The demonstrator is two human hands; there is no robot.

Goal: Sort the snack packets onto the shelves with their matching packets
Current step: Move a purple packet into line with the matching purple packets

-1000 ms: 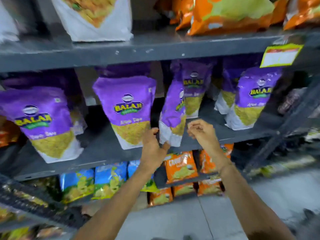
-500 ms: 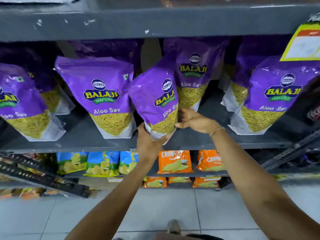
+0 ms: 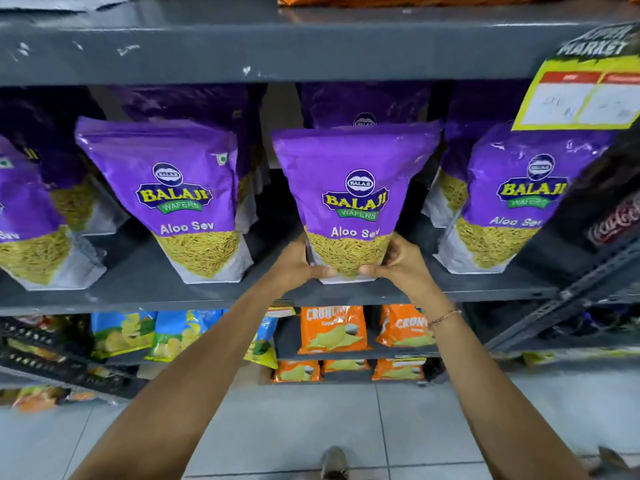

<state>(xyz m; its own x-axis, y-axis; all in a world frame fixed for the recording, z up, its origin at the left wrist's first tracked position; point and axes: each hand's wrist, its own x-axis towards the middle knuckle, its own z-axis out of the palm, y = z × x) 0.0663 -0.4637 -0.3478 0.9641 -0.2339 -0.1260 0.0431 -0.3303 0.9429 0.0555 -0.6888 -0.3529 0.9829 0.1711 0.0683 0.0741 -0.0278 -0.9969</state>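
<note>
A purple Aloo Sev packet (image 3: 353,188) stands upright, face forward, at the middle of the grey shelf (image 3: 145,289). My left hand (image 3: 299,263) grips its lower left corner and my right hand (image 3: 398,261) grips its lower right corner. Matching purple packets stand beside it: one to the left (image 3: 180,195), one to the right (image 3: 512,199), another at the far left (image 3: 24,216). More of the same stand behind in shadow.
The upper shelf's edge (image 3: 277,53) runs just above the packets, with a yellow price tag (image 3: 581,95) hanging at right. Below are blue chip packets (image 3: 138,334) and orange chip packets (image 3: 332,329). A dark angled rack (image 3: 568,299) stands at right. Tiled floor lies underneath.
The middle purple packet was tilted and turned sideways; now it stands straight, facing front. Both hands moved from beside it to grip its bottom corners. The view has come closer.
</note>
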